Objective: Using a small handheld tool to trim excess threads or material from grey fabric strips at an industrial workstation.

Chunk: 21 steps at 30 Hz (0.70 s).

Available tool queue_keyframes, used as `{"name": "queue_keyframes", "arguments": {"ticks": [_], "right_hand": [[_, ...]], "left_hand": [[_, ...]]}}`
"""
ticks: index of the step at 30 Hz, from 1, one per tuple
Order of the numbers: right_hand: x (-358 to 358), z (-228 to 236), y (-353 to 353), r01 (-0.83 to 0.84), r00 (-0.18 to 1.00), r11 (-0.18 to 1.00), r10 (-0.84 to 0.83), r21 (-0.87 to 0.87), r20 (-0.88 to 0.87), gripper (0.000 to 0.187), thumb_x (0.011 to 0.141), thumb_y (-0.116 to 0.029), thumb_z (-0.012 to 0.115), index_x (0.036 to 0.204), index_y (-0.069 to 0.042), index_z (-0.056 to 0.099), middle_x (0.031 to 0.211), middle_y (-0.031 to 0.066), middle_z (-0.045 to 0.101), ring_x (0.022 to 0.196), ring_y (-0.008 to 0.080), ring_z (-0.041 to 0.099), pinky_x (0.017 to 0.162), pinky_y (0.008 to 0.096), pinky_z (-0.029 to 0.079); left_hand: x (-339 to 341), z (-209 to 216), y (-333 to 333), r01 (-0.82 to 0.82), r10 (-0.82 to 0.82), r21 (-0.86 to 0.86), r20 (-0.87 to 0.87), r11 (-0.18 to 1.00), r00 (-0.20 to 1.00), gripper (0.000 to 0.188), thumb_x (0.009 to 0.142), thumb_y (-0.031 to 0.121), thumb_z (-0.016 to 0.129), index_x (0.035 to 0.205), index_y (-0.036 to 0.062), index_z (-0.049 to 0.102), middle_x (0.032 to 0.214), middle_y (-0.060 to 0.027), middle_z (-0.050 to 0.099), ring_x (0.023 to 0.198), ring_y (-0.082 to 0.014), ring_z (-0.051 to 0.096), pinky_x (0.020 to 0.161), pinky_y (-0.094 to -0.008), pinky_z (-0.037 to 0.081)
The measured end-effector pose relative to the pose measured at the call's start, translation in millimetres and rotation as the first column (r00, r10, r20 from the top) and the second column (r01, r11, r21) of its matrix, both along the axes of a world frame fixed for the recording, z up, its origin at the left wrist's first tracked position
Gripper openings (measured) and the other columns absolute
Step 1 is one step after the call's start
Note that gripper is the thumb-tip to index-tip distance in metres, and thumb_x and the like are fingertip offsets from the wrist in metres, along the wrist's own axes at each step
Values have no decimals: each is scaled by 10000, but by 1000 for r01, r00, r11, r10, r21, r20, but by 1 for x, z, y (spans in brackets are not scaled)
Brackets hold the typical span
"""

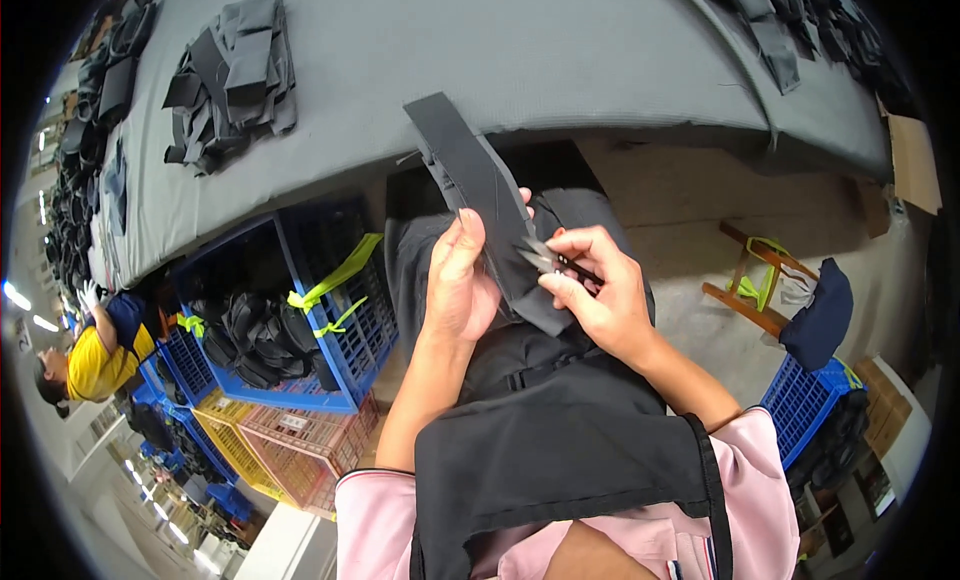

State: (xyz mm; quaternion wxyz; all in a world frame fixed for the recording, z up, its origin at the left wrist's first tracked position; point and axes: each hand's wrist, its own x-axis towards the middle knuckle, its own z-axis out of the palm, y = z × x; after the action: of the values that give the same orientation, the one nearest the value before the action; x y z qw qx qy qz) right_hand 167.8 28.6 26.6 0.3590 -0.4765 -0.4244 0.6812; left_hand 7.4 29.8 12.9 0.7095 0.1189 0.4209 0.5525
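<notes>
A long strip of dark grey fabric [470, 165] slants from the edge of the table down over my lap. My left hand [460, 285] grips it at its left side, the thumb on top and other fingertips showing at the far edge. In my right hand [608, 295] is a pair of thread snips [541, 252], held between thumb and fingers. Their short metal blades point left, over the strip's right edge close to my left hand. Whether the blades touch the fabric or a thread, I cannot tell.
A grey-covered table [520, 50] spans the far side, bearing a heap of dark fabric pieces [245, 75]. To my left, a blue crate [347, 375] of black items stands above pink and yellow crates. A wooden stool [745, 280] is on the right. A person in yellow [98, 365] is far left.
</notes>
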Motion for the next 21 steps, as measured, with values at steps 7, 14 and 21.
{"name": "queue_keyframes", "arguments": {"ticks": [7,14,21], "right_hand": [[5,-3,-15,-151,902,833,-105,533,420,285,661,-44,743,914,-30,614,809,68,571,583,176,572,515,263,464],[2,0,-9,-312,875,605,-118,733,470,318,603,-56,748,894,-27,624,738,58,568,582,202,568,498,289,441],[5,0,-13,-326,870,574,-130,751,476,323,598,-53,744,893,-9,622,730,54,569,584,200,565,503,292,439]], "left_hand": [[-7,-4,4,-104,105,-20,305,994,947,467,936,366,447,1207,-12,486,1196,-145,548,1023,-208,566,915,-370,469],[-2,-2,-1,-89,94,-33,235,995,967,447,943,358,438,1201,-2,497,1172,-131,570,993,-201,578,883,-353,482],[-1,-1,-1,-101,110,-53,229,994,967,437,943,350,447,1198,-1,502,1162,-122,579,975,-190,582,868,-345,488]]}}
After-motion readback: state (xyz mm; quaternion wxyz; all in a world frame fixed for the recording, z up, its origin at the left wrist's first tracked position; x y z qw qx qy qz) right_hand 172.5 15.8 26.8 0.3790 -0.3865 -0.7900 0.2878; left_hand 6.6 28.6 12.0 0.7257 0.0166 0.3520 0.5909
